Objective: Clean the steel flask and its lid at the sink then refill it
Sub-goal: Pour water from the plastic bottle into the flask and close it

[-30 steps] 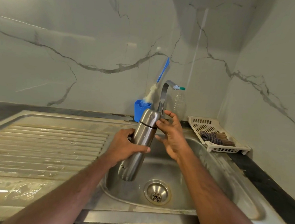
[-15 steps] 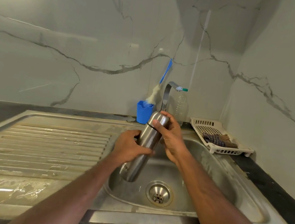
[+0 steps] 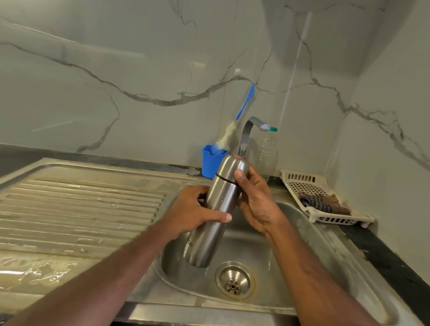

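Right hand (image 3: 256,199) has closed around the lid (image 3: 232,168); left hand (image 3: 192,212) grips the tilted flask (image 3: 213,214), lid up-right.

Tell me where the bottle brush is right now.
In the head view the bottle brush stands in the blue cup at the back of the sink, just left of the tap.

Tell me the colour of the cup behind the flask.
Blue cup, clearest in the head view.
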`<state>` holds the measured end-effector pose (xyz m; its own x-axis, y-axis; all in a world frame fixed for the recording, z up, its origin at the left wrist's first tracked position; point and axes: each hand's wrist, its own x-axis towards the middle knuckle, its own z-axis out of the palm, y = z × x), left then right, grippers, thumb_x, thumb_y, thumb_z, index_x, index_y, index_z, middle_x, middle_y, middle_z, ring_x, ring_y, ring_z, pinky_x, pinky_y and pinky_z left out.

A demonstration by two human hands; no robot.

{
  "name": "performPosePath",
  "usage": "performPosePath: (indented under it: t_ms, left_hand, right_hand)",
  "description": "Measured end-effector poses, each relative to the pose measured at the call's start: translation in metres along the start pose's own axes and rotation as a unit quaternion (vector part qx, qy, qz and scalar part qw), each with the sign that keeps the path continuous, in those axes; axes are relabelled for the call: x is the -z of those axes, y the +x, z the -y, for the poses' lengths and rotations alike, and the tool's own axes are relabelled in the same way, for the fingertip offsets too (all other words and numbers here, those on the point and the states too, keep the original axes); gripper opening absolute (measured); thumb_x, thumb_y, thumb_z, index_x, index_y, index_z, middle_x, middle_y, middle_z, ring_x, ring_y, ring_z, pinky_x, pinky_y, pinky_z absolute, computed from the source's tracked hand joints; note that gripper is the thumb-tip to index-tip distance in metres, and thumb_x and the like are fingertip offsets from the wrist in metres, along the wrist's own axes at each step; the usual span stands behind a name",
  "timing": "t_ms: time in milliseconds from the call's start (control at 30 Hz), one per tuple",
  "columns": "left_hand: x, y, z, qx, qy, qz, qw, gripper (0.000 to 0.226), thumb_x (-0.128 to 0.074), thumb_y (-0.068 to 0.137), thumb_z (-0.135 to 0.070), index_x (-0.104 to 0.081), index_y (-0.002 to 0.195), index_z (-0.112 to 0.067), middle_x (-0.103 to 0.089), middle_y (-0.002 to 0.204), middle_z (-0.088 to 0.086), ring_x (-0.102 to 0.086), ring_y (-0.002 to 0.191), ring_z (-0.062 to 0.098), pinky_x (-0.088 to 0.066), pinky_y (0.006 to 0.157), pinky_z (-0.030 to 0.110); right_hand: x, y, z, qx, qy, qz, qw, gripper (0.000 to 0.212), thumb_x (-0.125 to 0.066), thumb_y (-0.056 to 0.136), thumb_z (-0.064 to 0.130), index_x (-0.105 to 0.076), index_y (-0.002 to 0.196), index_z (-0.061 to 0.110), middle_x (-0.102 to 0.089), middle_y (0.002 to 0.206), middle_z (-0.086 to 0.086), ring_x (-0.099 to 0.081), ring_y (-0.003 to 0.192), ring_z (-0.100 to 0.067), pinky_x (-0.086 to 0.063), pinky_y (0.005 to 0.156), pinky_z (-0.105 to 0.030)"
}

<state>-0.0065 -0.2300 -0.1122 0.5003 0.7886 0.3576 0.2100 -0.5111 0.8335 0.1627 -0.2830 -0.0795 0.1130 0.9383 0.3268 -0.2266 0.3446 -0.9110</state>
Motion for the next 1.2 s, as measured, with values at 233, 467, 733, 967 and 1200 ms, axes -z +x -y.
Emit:
performPosePath:
  t_ms: [233,467,733,967,1200]
  left_hand:
    - [0.012,0.003,0.007,0.000,-0.070,0.074,0.995,0.057,-0.092,0.058,-0.042,-0.075,0.109,-0.021,-0.077,0.102,0.001,-0.073,0.097,0.020,-0.057,0.094,0.050]
    - [0.006,0.006,0.015,0.021,-0.085,0.101,0.991,0.069,-0.091,0.054,-0.047,-0.071,0.115,-0.020,-0.076,0.108,0.002,-0.071,0.104,0.019,-0.057,0.096,0.045]
    - [0.000,0.007,0.014,0.027,-0.060,0.072,0.995,0.053,-0.093,0.070,-0.025,-0.069,0.117,-0.021,-0.076,0.105,-0.005,-0.072,0.096,0.007,-0.059,0.084,0.027]
    - [-0.005,0.008,0.014,0.005,-0.031,0.022,0.999,0.048,-0.095,0.067,-0.026,-0.072,0.110,-0.021,-0.077,0.098,-0.006,-0.073,0.090,0.008,-0.061,0.083,0.029]
    - [-0.005,0.006,0.013,0.002,0.026,-0.026,0.999,0.053,-0.095,0.064,-0.033,-0.069,0.109,-0.026,-0.075,0.098,-0.009,-0.072,0.089,0.003,-0.057,0.080,0.022]
  right_hand:
    - [0.007,0.002,0.000,-0.003,0.023,0.043,0.999,0.062,-0.077,0.084,0.020,-0.052,0.141,0.023,-0.062,0.135,-0.008,-0.063,0.120,-0.028,-0.053,0.099,-0.051]
    - [0.005,0.009,0.000,-0.013,-0.007,0.042,0.999,0.078,-0.089,0.069,0.047,-0.056,0.135,0.023,-0.050,0.144,-0.022,-0.056,0.127,-0.037,-0.055,0.093,-0.045]
    - [0.005,0.014,-0.004,0.011,-0.031,0.003,0.999,0.053,-0.073,0.083,0.028,-0.057,0.133,0.018,-0.047,0.145,-0.013,-0.058,0.122,-0.028,-0.058,0.090,-0.039]
    - [0.002,0.018,-0.008,0.040,-0.029,-0.009,0.999,0.053,-0.075,0.083,0.022,-0.057,0.132,0.016,-0.050,0.142,-0.015,-0.062,0.115,-0.022,-0.056,0.084,-0.031]
    - [-0.008,0.021,-0.008,0.057,-0.060,0.001,0.997,0.055,-0.078,0.078,0.023,-0.059,0.130,0.022,-0.054,0.137,-0.014,-0.063,0.109,-0.017,-0.056,0.082,-0.027]
